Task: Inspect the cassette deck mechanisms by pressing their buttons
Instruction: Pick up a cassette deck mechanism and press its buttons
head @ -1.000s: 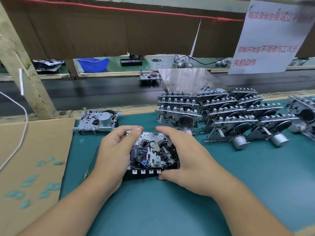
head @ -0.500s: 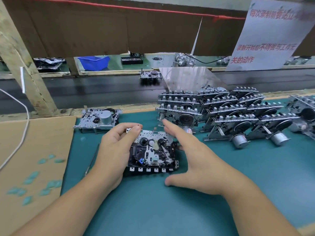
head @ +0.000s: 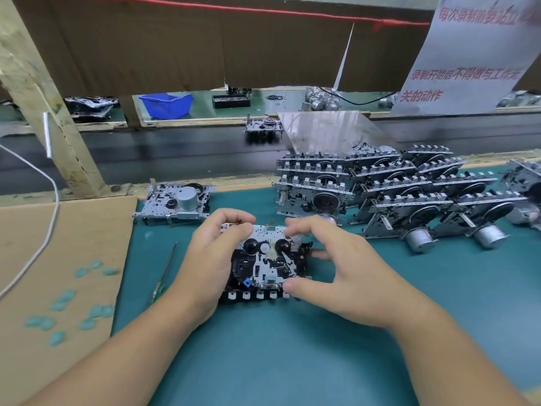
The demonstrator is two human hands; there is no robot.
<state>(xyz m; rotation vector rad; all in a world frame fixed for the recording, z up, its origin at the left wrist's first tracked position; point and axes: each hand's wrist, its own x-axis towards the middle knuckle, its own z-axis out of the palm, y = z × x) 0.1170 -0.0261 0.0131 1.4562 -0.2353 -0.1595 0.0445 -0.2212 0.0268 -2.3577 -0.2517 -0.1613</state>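
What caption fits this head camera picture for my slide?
Left hand grips a cassette deck mechanism on the green mat; right hand reaches its button row.

**Bare forearms, bare hands**

From where I stand, both arms come into view uncovered from well above the wrist: no sleeve or cuff shows anywhere on them. The left hand point(head: 215, 259) and right hand point(head: 339, 276) wear no gloves, and I see no ring, watch or wristband. The fingernails that show are cut short and unpainted.
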